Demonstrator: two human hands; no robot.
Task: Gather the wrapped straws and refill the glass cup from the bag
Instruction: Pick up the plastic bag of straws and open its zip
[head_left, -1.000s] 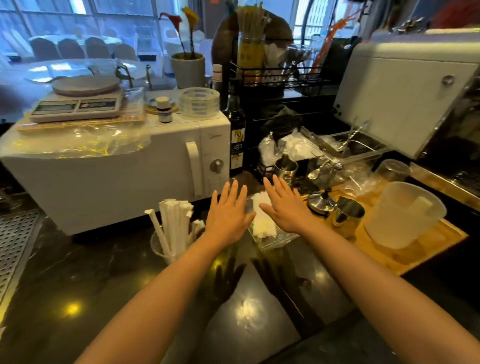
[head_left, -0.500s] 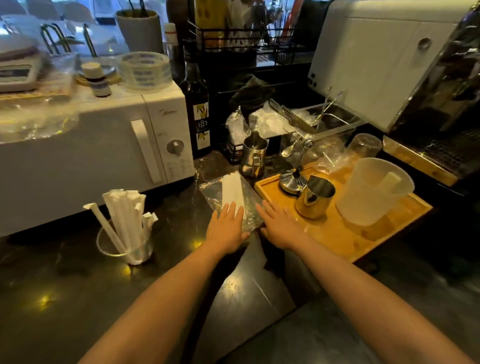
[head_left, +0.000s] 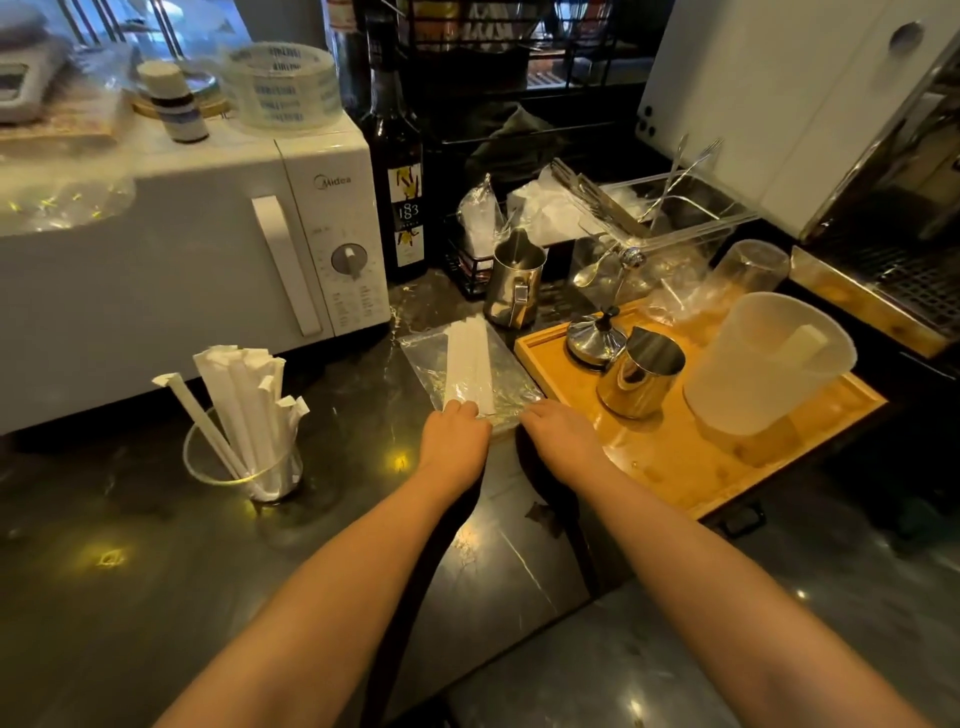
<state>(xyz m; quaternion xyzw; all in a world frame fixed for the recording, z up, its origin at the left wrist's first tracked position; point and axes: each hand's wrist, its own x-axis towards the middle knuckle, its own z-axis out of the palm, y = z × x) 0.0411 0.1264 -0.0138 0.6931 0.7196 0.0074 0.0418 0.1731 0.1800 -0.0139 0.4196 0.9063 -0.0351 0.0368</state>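
A clear plastic bag (head_left: 423, 364) lies flat on the dark counter with white wrapped straws (head_left: 467, 364) inside it. My left hand (head_left: 453, 434) has its fingers curled on the bag's near edge, at the straws' near ends. My right hand (head_left: 558, 434) rests fingers down on the bag's near right corner, beside the wooden tray. To the left stands a glass cup (head_left: 244, 467) holding several wrapped straws (head_left: 244, 400) upright, one leaning out to the left.
A white microwave (head_left: 208, 249) stands behind the cup. A wooden tray (head_left: 670, 457) at right carries a steel cup (head_left: 641, 379), a steel lid (head_left: 595, 338) and a frosted plastic jug (head_left: 763, 364). A steel pitcher (head_left: 514, 286) and a dark bottle (head_left: 397, 171) stand behind the bag.
Both hands dropped from hovering with spread fingers to the bag's near edge, and their fingers curled onto it. The view tilted down and moved closer to the counter.
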